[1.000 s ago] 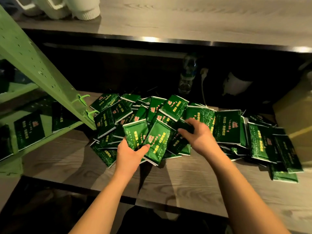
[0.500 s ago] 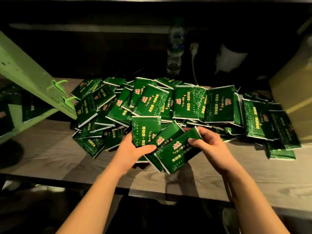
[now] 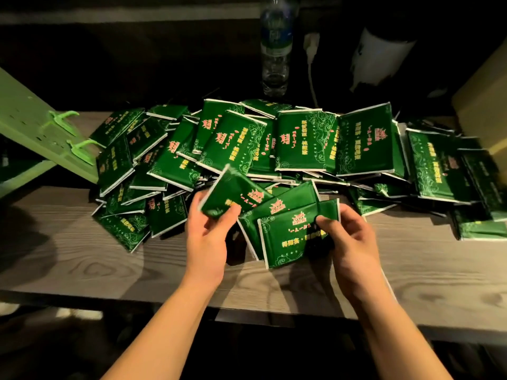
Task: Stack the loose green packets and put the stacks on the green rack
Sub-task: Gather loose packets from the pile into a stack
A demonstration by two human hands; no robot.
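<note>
A big heap of loose green packets (image 3: pixel 307 141) with gold and red print lies across the wooden table (image 3: pixel 109 259). My left hand (image 3: pixel 208 231) grips one green packet (image 3: pixel 233 193), tilted up off the table in front of the heap. My right hand (image 3: pixel 348 237) pinches a small fan of two or three overlapping packets (image 3: pixel 288 231) just above the table's front half. The two hands are close together, their packets almost touching. The green rack (image 3: pixel 30 127) juts in at the left edge; its shelves are out of view.
A clear plastic water bottle (image 3: pixel 275 48) stands behind the heap, with a white plug and cable (image 3: pixel 311 50) beside it. A pale cardboard box (image 3: pixel 482 105) is at the right edge. Two green hooks (image 3: pixel 65 122) stick out of the rack's upright. Bare wood lies at the front left.
The view has dropped and moved closer. Both hands pulled packets out of the heap toward me; the left hand's packet is now raised and tilted, the right hand's packets lie lower.
</note>
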